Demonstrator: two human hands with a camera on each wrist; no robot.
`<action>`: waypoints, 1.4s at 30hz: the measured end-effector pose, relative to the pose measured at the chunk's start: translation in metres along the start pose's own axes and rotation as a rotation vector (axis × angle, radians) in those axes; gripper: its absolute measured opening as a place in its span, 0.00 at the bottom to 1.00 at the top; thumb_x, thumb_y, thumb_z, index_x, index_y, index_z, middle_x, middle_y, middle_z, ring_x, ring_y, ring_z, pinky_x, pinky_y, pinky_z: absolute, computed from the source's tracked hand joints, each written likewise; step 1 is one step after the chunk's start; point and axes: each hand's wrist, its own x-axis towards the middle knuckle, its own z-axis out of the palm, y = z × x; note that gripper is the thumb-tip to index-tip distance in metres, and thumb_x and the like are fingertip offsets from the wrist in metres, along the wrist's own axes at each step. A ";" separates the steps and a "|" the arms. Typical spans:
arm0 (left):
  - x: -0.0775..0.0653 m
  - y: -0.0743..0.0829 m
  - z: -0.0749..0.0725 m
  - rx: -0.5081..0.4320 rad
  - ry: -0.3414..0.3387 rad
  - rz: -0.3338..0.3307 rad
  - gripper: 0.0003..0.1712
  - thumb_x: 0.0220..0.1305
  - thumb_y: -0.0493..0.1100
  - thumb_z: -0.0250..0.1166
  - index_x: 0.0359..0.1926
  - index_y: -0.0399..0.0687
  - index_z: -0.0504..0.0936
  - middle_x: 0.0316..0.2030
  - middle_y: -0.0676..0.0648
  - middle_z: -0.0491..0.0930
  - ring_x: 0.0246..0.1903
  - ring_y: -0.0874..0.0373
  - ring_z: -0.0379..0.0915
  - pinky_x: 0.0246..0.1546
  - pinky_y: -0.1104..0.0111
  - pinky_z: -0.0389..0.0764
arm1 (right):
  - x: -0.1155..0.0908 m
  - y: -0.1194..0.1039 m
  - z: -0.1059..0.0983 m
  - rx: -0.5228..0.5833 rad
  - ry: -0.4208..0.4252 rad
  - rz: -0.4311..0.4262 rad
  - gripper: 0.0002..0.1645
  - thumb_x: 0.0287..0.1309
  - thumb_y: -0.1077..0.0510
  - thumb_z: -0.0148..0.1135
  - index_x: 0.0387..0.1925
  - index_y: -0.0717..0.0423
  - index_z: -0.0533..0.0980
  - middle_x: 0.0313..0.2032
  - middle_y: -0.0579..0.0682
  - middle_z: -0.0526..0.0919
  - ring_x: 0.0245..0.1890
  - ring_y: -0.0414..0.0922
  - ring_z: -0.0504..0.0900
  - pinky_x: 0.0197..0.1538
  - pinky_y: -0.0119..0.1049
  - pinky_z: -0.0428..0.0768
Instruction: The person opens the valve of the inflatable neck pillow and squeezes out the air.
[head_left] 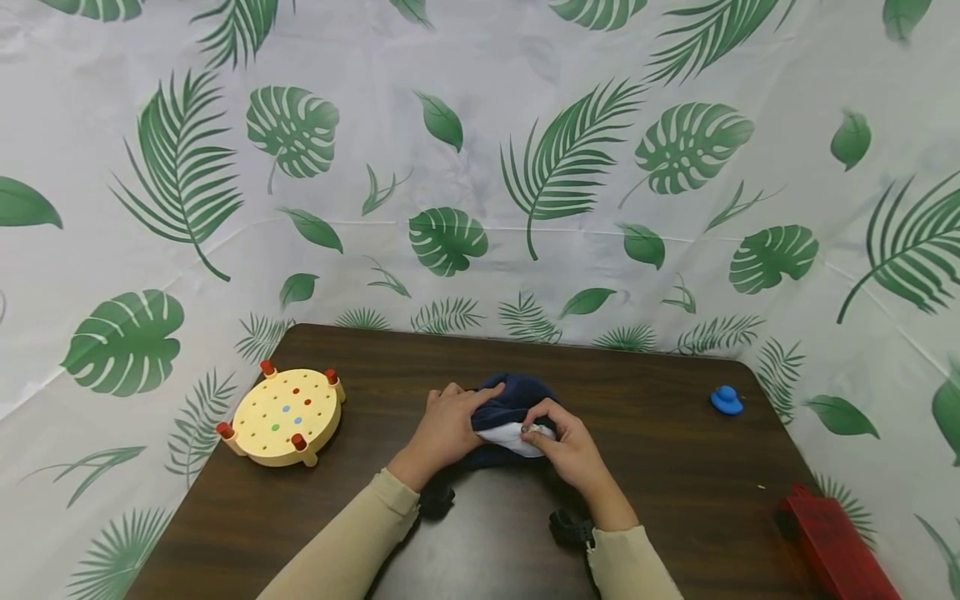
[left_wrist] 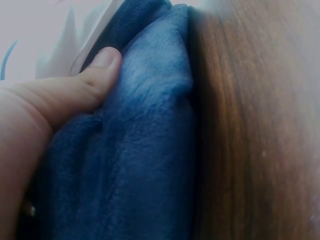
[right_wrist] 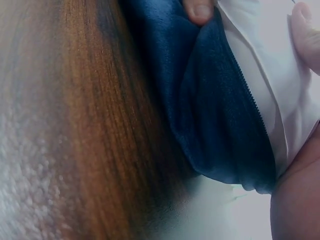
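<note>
A navy plush cushion (head_left: 517,392) lies on the table in front of me. Its zipper (right_wrist: 245,90) is undone, and white inner fabric (head_left: 506,437) shows through the gap. My left hand (head_left: 446,425) grips the cushion's left side, thumb (left_wrist: 100,75) laid on the plush beside the zipper edge. At the right of the gap, my right hand (head_left: 566,446) brings thumb and forefinger together on the white fabric, with a small dark spot between the tips. The thumb of that hand appears over the white fabric in the right wrist view.
A round yellow pegboard toy (head_left: 288,417) with red-tipped posts stands on the table's left. Far right sits a small blue hat-shaped piece (head_left: 726,400). A red box (head_left: 840,542) is at the right edge. Leaf-printed cloth (head_left: 480,183) hangs behind the dark wooden table (head_left: 637,392).
</note>
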 end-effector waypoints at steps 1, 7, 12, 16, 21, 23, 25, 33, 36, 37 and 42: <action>0.000 0.000 0.000 0.000 0.000 0.000 0.44 0.67 0.69 0.73 0.80 0.73 0.72 0.61 0.54 0.89 0.41 0.57 0.69 0.46 0.59 0.62 | 0.000 0.001 0.000 0.000 -0.003 -0.007 0.10 0.66 0.64 0.74 0.43 0.50 0.82 0.44 0.46 0.84 0.44 0.41 0.80 0.46 0.31 0.79; 0.000 0.000 -0.001 -0.005 0.005 0.001 0.43 0.67 0.69 0.73 0.80 0.73 0.72 0.61 0.54 0.90 0.39 0.58 0.68 0.44 0.59 0.61 | 0.001 0.004 0.000 0.000 -0.016 -0.068 0.09 0.66 0.66 0.73 0.43 0.52 0.82 0.42 0.48 0.84 0.43 0.39 0.80 0.47 0.31 0.78; 0.000 0.001 -0.001 -0.017 0.005 0.006 0.43 0.67 0.68 0.73 0.80 0.72 0.73 0.60 0.54 0.90 0.39 0.58 0.68 0.45 0.59 0.61 | 0.000 0.006 0.000 0.017 -0.027 -0.095 0.10 0.66 0.68 0.73 0.42 0.53 0.82 0.41 0.50 0.83 0.43 0.38 0.80 0.47 0.30 0.78; 0.000 0.002 0.000 -0.019 0.008 0.005 0.42 0.68 0.67 0.74 0.80 0.72 0.73 0.60 0.55 0.90 0.39 0.59 0.67 0.46 0.58 0.62 | 0.000 0.008 -0.001 0.046 -0.053 -0.110 0.09 0.67 0.69 0.71 0.42 0.54 0.82 0.41 0.53 0.83 0.44 0.39 0.81 0.49 0.30 0.80; -0.001 0.002 0.000 -0.015 0.005 0.004 0.41 0.68 0.65 0.74 0.79 0.71 0.74 0.59 0.55 0.90 0.38 0.58 0.67 0.46 0.58 0.63 | 0.001 0.008 0.000 0.040 -0.074 -0.112 0.10 0.68 0.68 0.71 0.41 0.50 0.82 0.41 0.50 0.83 0.45 0.40 0.81 0.49 0.30 0.79; -0.001 0.002 0.000 -0.013 0.007 0.005 0.40 0.68 0.64 0.74 0.79 0.71 0.75 0.59 0.55 0.90 0.38 0.58 0.67 0.46 0.57 0.63 | 0.001 0.008 0.000 0.033 -0.078 -0.119 0.10 0.68 0.68 0.71 0.41 0.50 0.82 0.41 0.50 0.82 0.44 0.41 0.81 0.49 0.31 0.79; -0.001 0.002 0.000 -0.015 0.010 0.006 0.40 0.68 0.64 0.74 0.79 0.71 0.75 0.59 0.56 0.90 0.38 0.58 0.67 0.46 0.58 0.63 | 0.001 0.007 0.000 0.028 -0.081 -0.121 0.10 0.68 0.68 0.71 0.41 0.49 0.82 0.41 0.50 0.82 0.44 0.42 0.81 0.49 0.31 0.79; -0.001 0.002 0.000 -0.021 0.003 0.002 0.40 0.67 0.63 0.76 0.78 0.70 0.76 0.59 0.55 0.90 0.36 0.59 0.64 0.44 0.59 0.61 | 0.000 0.006 -0.001 0.025 -0.081 -0.010 0.09 0.69 0.64 0.73 0.44 0.50 0.81 0.44 0.49 0.82 0.43 0.41 0.81 0.45 0.32 0.81; -0.001 0.002 0.001 -0.024 0.005 0.003 0.41 0.66 0.62 0.77 0.78 0.70 0.76 0.58 0.56 0.91 0.35 0.59 0.63 0.43 0.60 0.59 | -0.001 0.005 -0.002 0.036 -0.086 0.024 0.10 0.68 0.64 0.74 0.46 0.51 0.81 0.45 0.50 0.82 0.40 0.42 0.82 0.41 0.33 0.82; -0.001 0.001 0.001 -0.023 0.007 0.004 0.40 0.66 0.62 0.77 0.78 0.70 0.76 0.58 0.56 0.91 0.34 0.60 0.63 0.43 0.60 0.59 | -0.001 0.005 -0.002 0.039 -0.087 0.035 0.11 0.67 0.64 0.74 0.46 0.51 0.80 0.45 0.50 0.82 0.39 0.42 0.82 0.40 0.34 0.83; -0.001 0.001 0.002 -0.022 0.012 0.007 0.40 0.67 0.62 0.76 0.78 0.69 0.77 0.59 0.56 0.91 0.33 0.59 0.61 0.41 0.60 0.57 | -0.001 0.003 -0.003 0.057 -0.094 0.068 0.14 0.65 0.63 0.77 0.47 0.50 0.80 0.46 0.49 0.81 0.38 0.44 0.83 0.40 0.36 0.86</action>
